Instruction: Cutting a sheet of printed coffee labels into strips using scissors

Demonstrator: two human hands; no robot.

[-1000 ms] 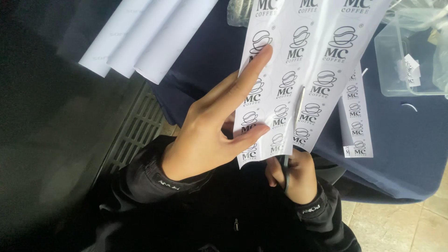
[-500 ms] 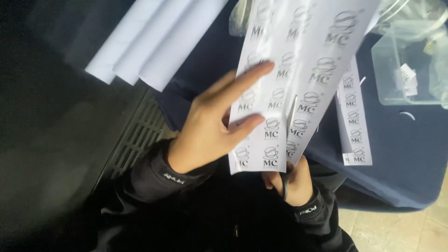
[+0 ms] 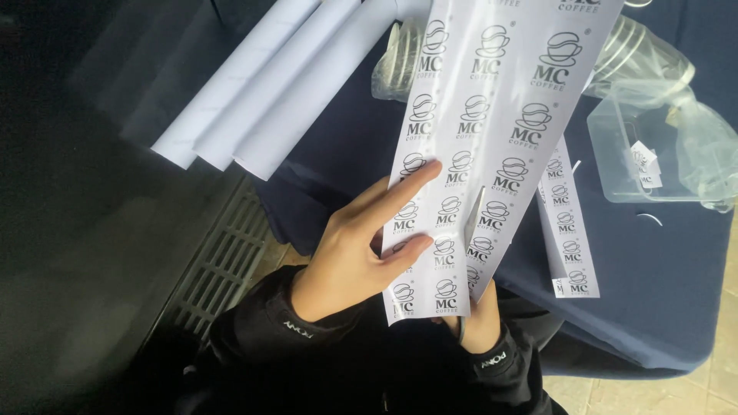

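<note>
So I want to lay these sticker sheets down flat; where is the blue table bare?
The blue tablecloth is bare at the near right, bordered by the loose sticker strip, the clear plastic box and the table edge. A narrower patch lies between the white paper rolls and the held sheets. The far side is crowded.
</note>
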